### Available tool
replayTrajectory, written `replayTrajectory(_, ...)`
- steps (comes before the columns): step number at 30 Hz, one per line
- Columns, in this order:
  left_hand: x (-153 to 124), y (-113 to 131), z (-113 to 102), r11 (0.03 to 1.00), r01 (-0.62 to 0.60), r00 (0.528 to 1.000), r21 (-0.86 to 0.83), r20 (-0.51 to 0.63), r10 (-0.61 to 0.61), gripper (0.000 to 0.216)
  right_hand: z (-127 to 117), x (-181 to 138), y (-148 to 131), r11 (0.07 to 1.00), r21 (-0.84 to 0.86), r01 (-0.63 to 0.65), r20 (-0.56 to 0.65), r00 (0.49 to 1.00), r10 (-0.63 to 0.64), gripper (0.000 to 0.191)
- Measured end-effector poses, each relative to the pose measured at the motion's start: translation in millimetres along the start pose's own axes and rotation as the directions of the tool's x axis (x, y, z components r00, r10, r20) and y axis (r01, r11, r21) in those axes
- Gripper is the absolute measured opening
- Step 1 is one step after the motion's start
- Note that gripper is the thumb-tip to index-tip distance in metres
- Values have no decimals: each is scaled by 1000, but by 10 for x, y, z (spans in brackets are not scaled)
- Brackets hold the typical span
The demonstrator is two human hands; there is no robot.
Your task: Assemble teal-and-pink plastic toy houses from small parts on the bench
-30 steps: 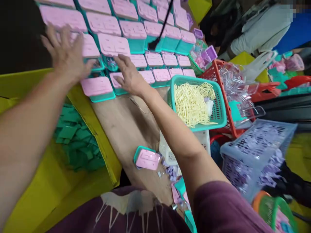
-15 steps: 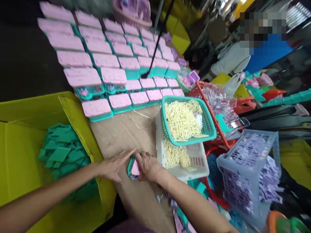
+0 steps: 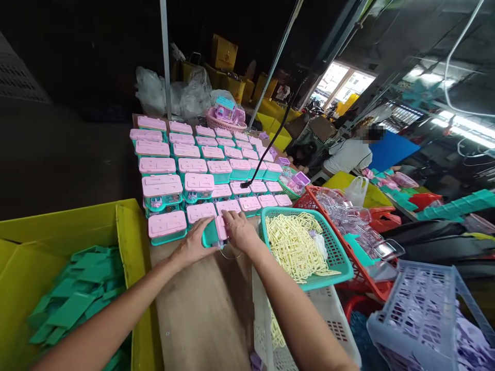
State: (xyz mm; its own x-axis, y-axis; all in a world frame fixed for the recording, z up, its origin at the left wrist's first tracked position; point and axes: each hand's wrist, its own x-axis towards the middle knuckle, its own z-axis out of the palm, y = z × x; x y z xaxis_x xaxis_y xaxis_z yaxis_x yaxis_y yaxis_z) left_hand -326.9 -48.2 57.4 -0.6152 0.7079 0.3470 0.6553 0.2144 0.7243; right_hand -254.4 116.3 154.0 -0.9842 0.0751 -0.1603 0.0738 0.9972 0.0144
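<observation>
Between my two hands is a small teal box with a pink lid (image 3: 211,235), tilted on its side above the table (image 3: 204,304). My left hand (image 3: 195,243) grips its teal body from the left, fingers wrapped behind it. My right hand (image 3: 240,231) holds the pink lid side from the right, fingertips over its upper edge. Just beyond my hands stand rows of similar pink-lidded teal boxes (image 3: 167,225), stacked on the table. Part of the held box is covered by my fingers.
A yellow carton (image 3: 126,247) with green plates (image 3: 77,304) stands left. To the right are a teal basket (image 3: 346,265) of cream-coloured plastic pieces, a white crate (image 3: 344,314), a red basket (image 3: 309,198) of clear parts and a translucent crate (image 3: 410,330). A person (image 3: 348,154) is behind.
Both hands have moved forward, lifting the box off the near table and carrying it to the front row of boxes. My left hand has closed on it. The view has tipped upward.
</observation>
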Motion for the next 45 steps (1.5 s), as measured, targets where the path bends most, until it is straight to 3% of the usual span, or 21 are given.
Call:
replayTrajectory(6,649,53,157,974,-91,993,208,-53,104,91,-296,391,321,996,-35,-79,-83,994,76,71)
replayTrajectory(11,890,78,152,953,-95,993,287,-38,111,87,-363,592,532,995,-54,-81,-116,991,74,67)
replayTrajectory(16,1009,83,-60,901,-39,992,432,-92,88,61,-338,899,633,991,-63,-119,-164,981,108,51)
replayTrajectory(20,1119,-39,-346,753,93,988,652,-153,11,57,-340,1232,596,995,-52,-81,-174,982,71,46)
replayTrajectory(23,1148,-189,-475,672,170,985,721,-125,-116,58,-324,1458,548,998,-38,-56,-173,984,48,50)
replayTrajectory(26,1119,-304,-493,641,170,980,749,-59,-190,61,-278,1611,531,998,-25,-52,-190,981,47,51)
replayTrajectory(36,1103,-333,-344,638,198,976,744,-92,-195,69,72,1590,402,990,-3,-139,-294,947,132,60)
replayTrajectory(42,1054,-352,-296,669,204,978,714,-126,-164,70,198,1492,375,994,-14,-113,-265,958,105,78)
replayTrajectory(45,1033,-375,-310,661,190,981,726,-116,-154,69,253,1492,394,989,27,-147,-257,955,149,74)
